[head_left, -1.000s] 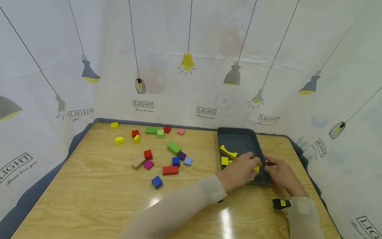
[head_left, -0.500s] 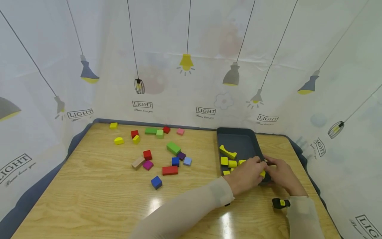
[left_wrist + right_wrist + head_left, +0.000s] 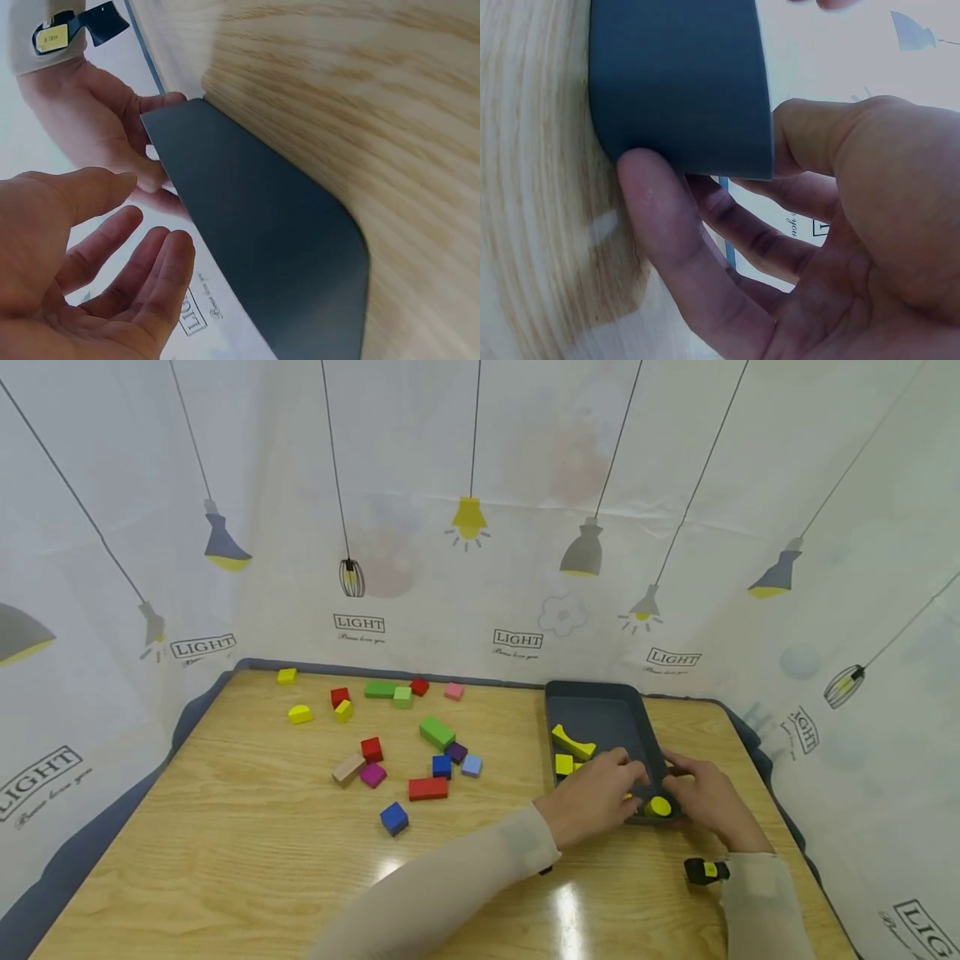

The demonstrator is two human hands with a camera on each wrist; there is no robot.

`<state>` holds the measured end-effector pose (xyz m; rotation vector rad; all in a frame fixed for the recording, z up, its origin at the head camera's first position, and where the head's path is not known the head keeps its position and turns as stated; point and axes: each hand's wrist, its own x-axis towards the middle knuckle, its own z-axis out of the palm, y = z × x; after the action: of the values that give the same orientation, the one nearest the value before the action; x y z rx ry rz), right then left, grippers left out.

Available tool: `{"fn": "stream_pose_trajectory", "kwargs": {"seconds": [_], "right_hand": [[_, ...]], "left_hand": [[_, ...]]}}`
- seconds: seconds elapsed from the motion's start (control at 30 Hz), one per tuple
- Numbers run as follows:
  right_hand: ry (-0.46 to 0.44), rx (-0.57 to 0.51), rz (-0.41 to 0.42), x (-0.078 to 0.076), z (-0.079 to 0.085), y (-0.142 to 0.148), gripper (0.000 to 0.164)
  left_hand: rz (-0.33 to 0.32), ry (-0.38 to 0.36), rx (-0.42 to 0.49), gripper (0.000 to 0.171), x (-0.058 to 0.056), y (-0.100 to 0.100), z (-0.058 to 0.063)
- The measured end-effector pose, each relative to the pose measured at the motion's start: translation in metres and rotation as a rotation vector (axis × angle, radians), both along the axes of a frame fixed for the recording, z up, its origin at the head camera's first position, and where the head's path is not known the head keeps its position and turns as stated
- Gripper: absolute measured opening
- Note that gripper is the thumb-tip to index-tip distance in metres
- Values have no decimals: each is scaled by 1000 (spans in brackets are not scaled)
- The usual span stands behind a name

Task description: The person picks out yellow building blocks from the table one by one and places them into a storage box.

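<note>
In the head view a dark grey tray (image 3: pixel 600 692) lies at the right of the table. My left hand (image 3: pixel 596 793) hovers over its near end, fingers loosely bent; the left wrist view shows nothing between thumb and fingers. A yellow cylinder block (image 3: pixel 657 807) stands in the tray's near right corner. Farther left in the tray are a yellow arch block (image 3: pixel 573 742) and a yellow cube (image 3: pixel 564 764); other yellow blocks are partly hidden under my left hand. My right hand (image 3: pixel 708 797) grips the tray's near right corner, thumb at the rim and fingers against the outer wall.
Left of the tray, loose blocks lie scattered, among them a red rectangular block (image 3: pixel 428 788), a blue cube (image 3: pixel 393 818), a green block (image 3: pixel 437 732) and a plain wood block (image 3: pixel 348 769). Several yellow blocks sit at the far left, including a half-round one (image 3: pixel 300 714). A printed curtain surrounds the table.
My left hand went right to the tray's near corner, then came back left, leaving the yellow cylinder block uncovered in that corner. My right hand has kept its place on the tray.
</note>
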<state>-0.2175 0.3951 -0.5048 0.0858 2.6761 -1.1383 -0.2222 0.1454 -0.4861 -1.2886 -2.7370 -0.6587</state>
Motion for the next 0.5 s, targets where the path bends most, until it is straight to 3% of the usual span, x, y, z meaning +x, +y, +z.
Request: {"fn": "stream_pose_trajectory", "kwargs": {"seconds": [0.23,0.5], "right_hand": [[-6,25,-15,0,0,-1,68],[2,26,-15,0,1,-1,69]], "left_hand": [[18,11,4,28,-5,-28,-2],[98,12,32,27,-19,-74,3]]}}
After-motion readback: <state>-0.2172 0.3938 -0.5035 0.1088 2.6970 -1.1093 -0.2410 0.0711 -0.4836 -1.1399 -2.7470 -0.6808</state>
